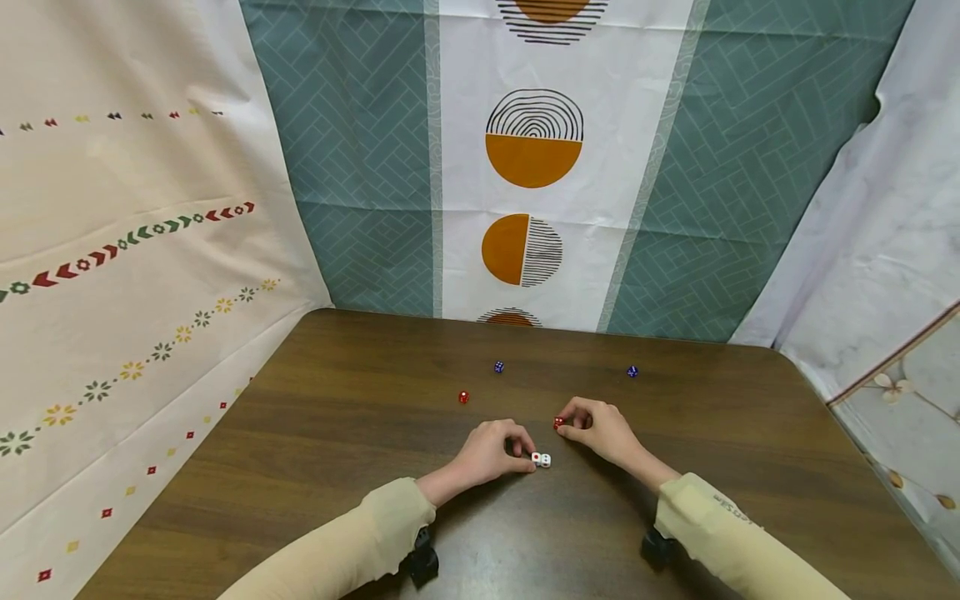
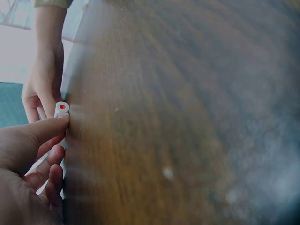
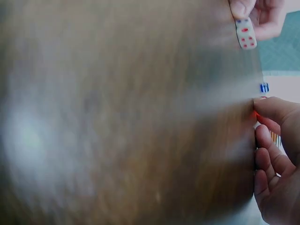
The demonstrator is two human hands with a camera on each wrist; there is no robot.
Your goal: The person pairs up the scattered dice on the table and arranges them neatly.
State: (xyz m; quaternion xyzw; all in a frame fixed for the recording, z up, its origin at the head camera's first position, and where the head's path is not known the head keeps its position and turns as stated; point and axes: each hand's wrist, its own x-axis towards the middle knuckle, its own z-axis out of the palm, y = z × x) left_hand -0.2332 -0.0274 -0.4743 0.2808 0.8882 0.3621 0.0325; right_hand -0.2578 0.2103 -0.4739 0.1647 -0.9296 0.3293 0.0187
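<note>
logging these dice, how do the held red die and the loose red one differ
The held red die is pinched by the right hand; the loose red die sits untouched on the table. The loose red die lies farther left and farther back than the held red die. Both are red.

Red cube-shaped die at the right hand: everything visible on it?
Small red cube-shaped die with pale pips, plastic-looking. The right hand pinches it between thumb and fingers, which partly hide it. It is at the brown wood-look table; contact with the surface is unclear. It lies apart from the two white cube-shaped dice, farther from the person.
</note>
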